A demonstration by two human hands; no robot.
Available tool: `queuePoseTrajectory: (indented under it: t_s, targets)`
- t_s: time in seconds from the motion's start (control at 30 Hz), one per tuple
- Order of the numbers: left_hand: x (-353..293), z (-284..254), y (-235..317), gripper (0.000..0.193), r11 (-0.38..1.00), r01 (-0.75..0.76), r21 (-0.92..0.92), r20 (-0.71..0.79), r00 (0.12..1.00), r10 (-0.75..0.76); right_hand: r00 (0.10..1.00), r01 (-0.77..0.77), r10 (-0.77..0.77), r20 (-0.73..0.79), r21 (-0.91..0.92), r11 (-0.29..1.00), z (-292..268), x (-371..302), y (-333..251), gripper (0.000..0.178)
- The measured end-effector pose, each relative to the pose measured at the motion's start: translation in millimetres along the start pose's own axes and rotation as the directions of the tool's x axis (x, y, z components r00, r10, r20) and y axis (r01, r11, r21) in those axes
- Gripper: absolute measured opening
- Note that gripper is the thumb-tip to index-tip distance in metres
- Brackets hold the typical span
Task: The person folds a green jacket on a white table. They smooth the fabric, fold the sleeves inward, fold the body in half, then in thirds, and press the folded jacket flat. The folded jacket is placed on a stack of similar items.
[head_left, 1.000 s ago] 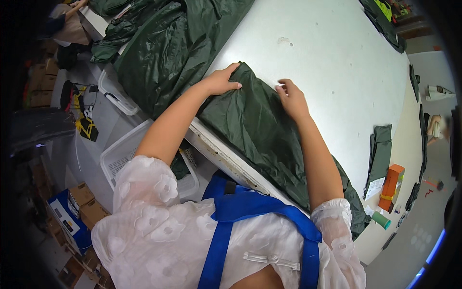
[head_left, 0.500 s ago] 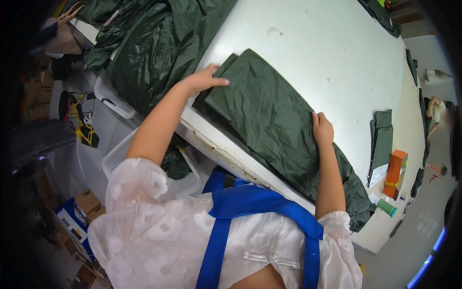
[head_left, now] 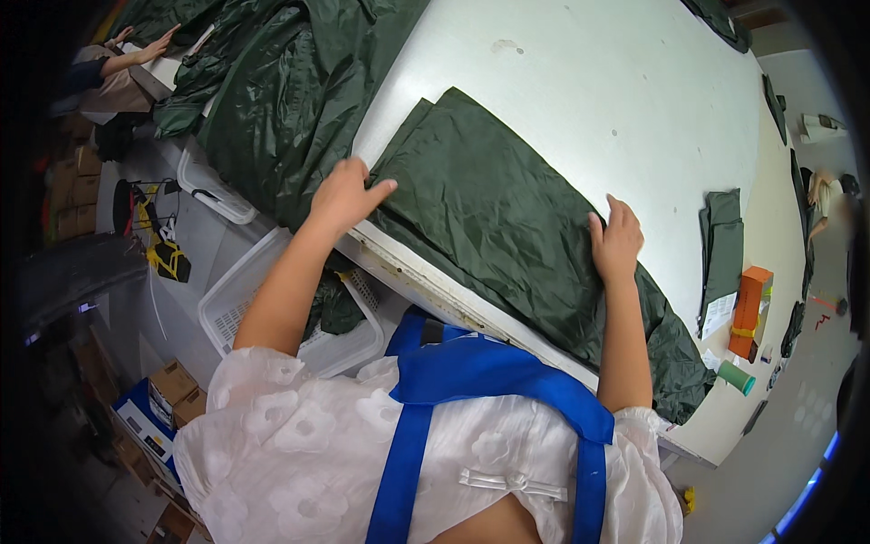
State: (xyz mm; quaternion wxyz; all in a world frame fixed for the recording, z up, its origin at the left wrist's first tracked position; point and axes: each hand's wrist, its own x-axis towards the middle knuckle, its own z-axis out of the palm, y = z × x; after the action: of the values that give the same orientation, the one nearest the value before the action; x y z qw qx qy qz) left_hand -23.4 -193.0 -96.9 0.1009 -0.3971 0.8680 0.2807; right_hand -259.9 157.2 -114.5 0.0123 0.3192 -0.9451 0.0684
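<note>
A dark green piece of thin, crinkled fabric point(head_left: 494, 218), folded over on itself, lies along the near edge of the white table point(head_left: 553, 82). At its left end is my left hand point(head_left: 344, 195), thumb spread away from the fingers and nothing gripped. My right hand point(head_left: 619, 240) rests at the fabric's far right edge, fingers apart, also holding nothing. Beyond my right forearm the fabric runs on in a loose, bunched end point(head_left: 675, 367). What kind of article the fabric is, I cannot tell.
A large heap of shiny green fabric point(head_left: 281, 100) covers the table's left side. At right lie a folded green bundle point(head_left: 720, 236), an orange box point(head_left: 749, 313) and a green thread spool point(head_left: 736, 377). A white plastic basket point(head_left: 240, 290) stands below; another person's hand point(head_left: 156, 47) shows upper left.
My left hand has let go of the fabric's left end and drawn back toward me. The doubled-over left part now lies flatter. My right hand's fingers have spread.
</note>
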Motion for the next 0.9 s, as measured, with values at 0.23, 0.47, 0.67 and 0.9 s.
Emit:
queuePoseTrajectory:
  t_s: [0.23,0.47,0.67,0.9]
  targets:
    - [5.0,52.3,-60.8,0.024,0.816,-0.092,-0.571,-0.096,0.994,0.045,0.997,-0.034,0.044,0.064,-0.158,0.987,3.2,-85.7,-3.5,0.062]
    - [-26.7,39.6,-5.6,0.05,0.941,-0.312,0.132,-0.379,0.861,0.338,0.979,-0.198,0.205,0.02,-0.187,0.962,27.1,-111.1,15.1,0.063]
    - [-14.0,95.5,35.1,0.062,0.802,-0.435,0.409,-0.129,0.843,0.523,0.97,-0.243,0.243,-0.016,-0.022,0.97,21.6,-100.6,27.3,0.059]
    - [25.5,74.2,60.1,0.056,0.762,-0.565,0.317,-0.261,0.72,0.643,0.883,-0.463,0.446,-0.146,-0.111,0.88,9.9,-115.4,181.5,0.036]
